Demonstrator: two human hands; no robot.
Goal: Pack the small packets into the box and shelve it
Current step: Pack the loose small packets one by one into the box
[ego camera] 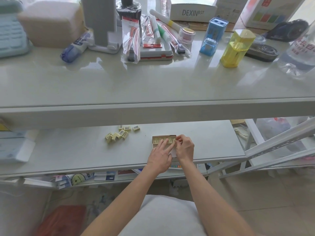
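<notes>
A small open cardboard box [156,137] lies on the lower white shelf [76,150], with pale yellow packets lined up inside it. My left hand [161,155] rests flat on the box, its fingers spread over the packets. My right hand [185,148] pinches one small packet [174,140] at the box's right end. To the left of the box, several loose yellow packets [117,135] lie in a heap, and three more packets [129,128] sit just behind it. My hands hide most of the box.
The upper shelf [153,86] carries a blue container [213,36], a yellow container [236,48], bagged pens [131,41], a water bottle [300,48] and boxes at the back. A slanted white rail [279,143] stands to the right. Stationery lies under the lower shelf.
</notes>
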